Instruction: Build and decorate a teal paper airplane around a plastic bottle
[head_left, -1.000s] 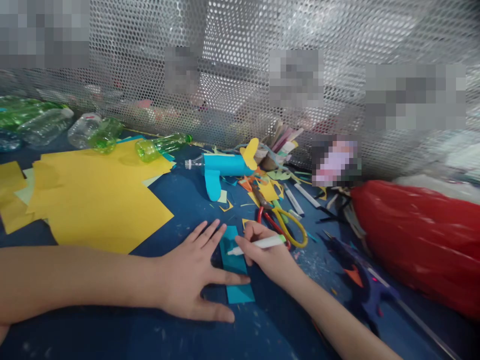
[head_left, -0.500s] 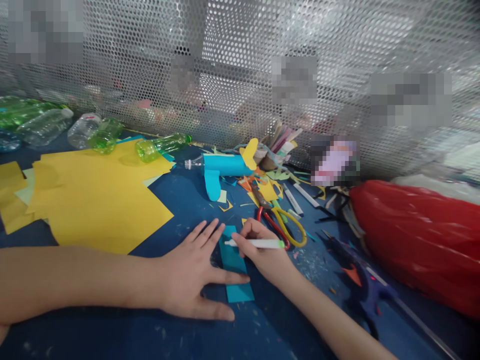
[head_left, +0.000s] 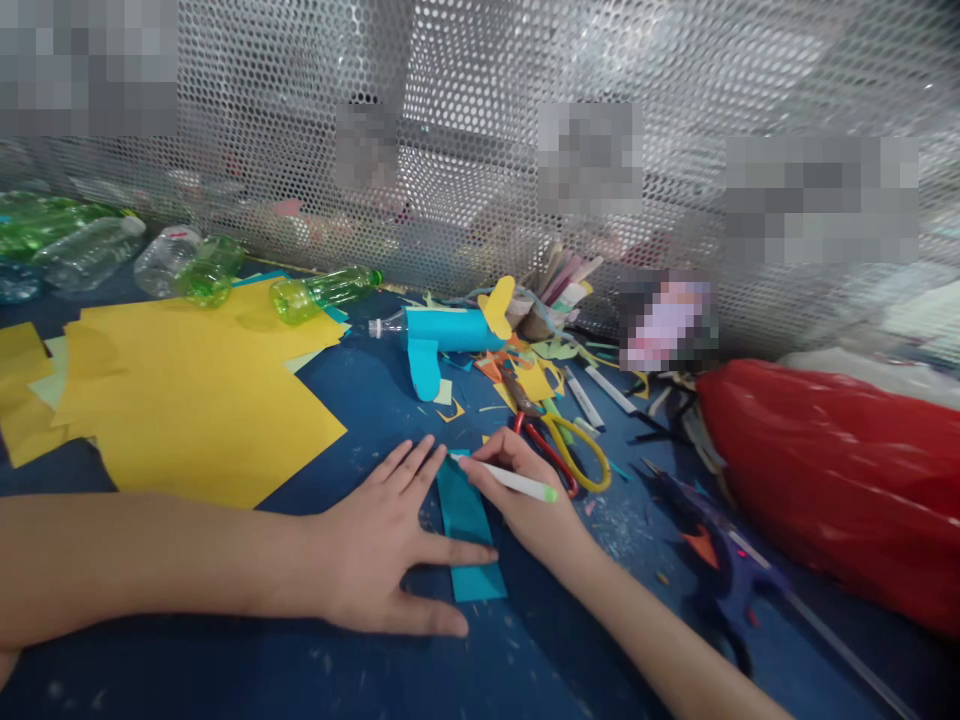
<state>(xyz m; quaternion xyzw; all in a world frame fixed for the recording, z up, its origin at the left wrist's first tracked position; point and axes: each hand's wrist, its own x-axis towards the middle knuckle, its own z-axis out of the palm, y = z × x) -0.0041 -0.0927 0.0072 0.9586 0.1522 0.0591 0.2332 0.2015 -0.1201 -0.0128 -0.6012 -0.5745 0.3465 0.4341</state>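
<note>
My left hand [head_left: 382, 545] lies flat with fingers spread on the blue table, its thumb and fingers pressing on a strip of teal paper [head_left: 466, 525]. My right hand [head_left: 525, 500] is closed on a white marker [head_left: 517, 483] with a green end. The marker's tip touches the strip's far end. Both forearms reach in from the lower edge.
Yellow paper sheets [head_left: 195, 400] lie at the left, with plastic bottles [head_left: 187, 265] behind them. A bottle wrapped in teal paper [head_left: 450, 330], scissors [head_left: 562, 450], paper scraps and markers sit ahead. A glue gun [head_left: 720, 570] and red bag [head_left: 832, 470] are at the right. A perforated metal screen [head_left: 480, 150] stands behind.
My right hand has slid the marker's tip up along the teal strip to its far end, tilting the marker. My left hand has stayed in place.
</note>
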